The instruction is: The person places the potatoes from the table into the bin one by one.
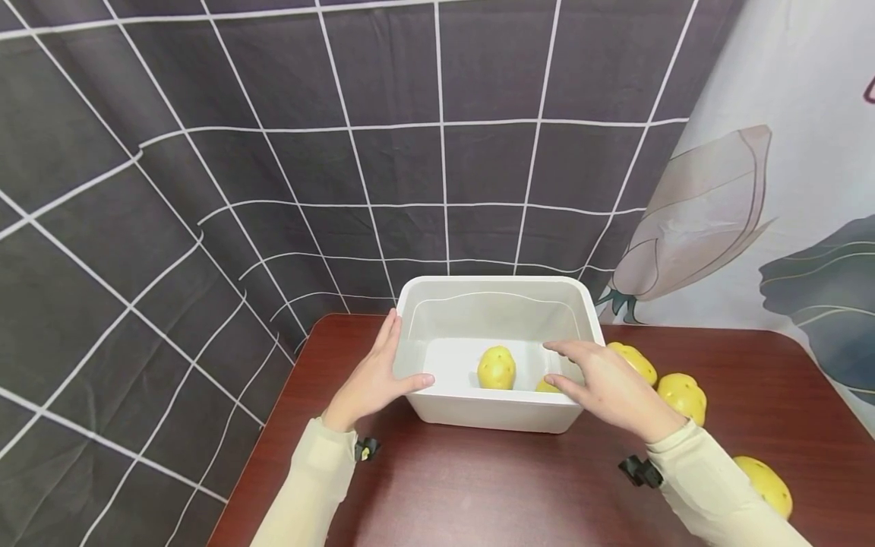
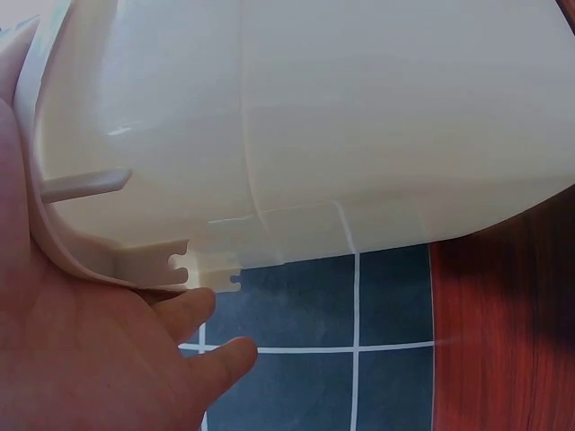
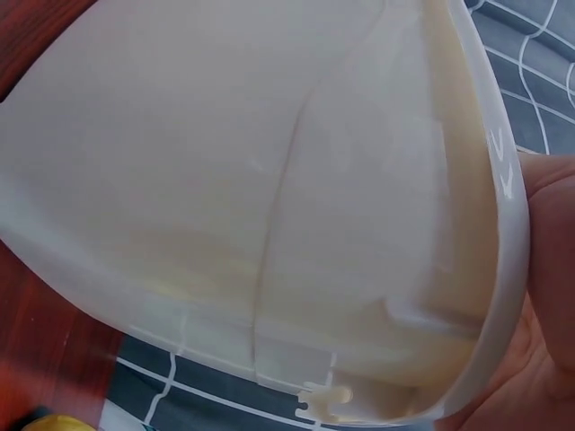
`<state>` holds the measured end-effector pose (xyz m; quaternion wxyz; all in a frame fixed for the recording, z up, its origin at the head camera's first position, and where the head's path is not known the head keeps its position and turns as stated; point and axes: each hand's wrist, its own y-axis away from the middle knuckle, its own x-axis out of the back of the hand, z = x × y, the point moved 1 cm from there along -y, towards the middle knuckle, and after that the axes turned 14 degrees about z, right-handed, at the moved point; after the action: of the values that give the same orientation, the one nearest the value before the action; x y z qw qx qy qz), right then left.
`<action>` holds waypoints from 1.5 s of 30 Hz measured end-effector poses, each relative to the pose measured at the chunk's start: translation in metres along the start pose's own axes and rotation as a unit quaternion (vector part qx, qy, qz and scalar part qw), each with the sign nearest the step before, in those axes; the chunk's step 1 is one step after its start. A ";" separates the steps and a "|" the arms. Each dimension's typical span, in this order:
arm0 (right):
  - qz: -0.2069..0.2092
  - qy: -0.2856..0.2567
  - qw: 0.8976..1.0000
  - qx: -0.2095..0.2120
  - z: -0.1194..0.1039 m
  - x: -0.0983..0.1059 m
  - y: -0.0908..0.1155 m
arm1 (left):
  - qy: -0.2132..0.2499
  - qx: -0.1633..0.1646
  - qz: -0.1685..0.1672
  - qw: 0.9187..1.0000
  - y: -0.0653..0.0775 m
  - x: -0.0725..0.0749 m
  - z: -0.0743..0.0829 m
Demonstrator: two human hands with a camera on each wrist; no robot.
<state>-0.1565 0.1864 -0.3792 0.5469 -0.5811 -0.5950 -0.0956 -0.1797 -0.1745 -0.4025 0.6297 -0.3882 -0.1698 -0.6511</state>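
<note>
A white plastic bin (image 1: pixel 492 414) stands on the table, with a yellow potato (image 1: pixel 496 368) on its floor. Another yellow potato (image 1: pixel 546 386) in there is mostly hidden by the front wall and my right hand. My left hand (image 1: pixel 372 376) rests on the bin's left front corner, its fingers straight along the left side and the thumb at the front rim. Over the right front corner lies my right hand (image 1: pixel 608 384), fingers extended across the rim above the inside. Each wrist view shows the bin's outer wall (image 2: pixel 359 117) with the hand against its rim (image 3: pixel 514 233).
Right of the bin lie several more yellow potatoes: one close to its side (image 1: pixel 639 363), one by my right wrist (image 1: pixel 682 396), one beside the right sleeve (image 1: pixel 766 482). Dark gridded cloth (image 1: pixel 396 167) hangs behind the reddish-brown table (image 1: pixel 478 486).
</note>
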 end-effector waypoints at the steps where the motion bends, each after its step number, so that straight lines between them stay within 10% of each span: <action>1: 0.002 0.001 1.000 0.002 0.000 0.000 0.000 | 0.000 0.000 0.000 1.000 0.000 0.000 0.000; 16: 0.137 0.008 0.990 0.043 0.007 0.014 0.011 | 0.001 -0.004 0.004 1.000 0.000 -0.001 0.001; 45: 0.139 0.042 0.989 0.004 0.026 0.042 0.039 | -0.027 -0.005 -0.029 0.999 -0.007 0.004 0.014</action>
<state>-0.1281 0.2426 -0.3773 0.5819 -0.6511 -0.4856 -0.0408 -0.1815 -0.1664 -0.3888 0.6040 -0.4036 -0.1949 -0.6591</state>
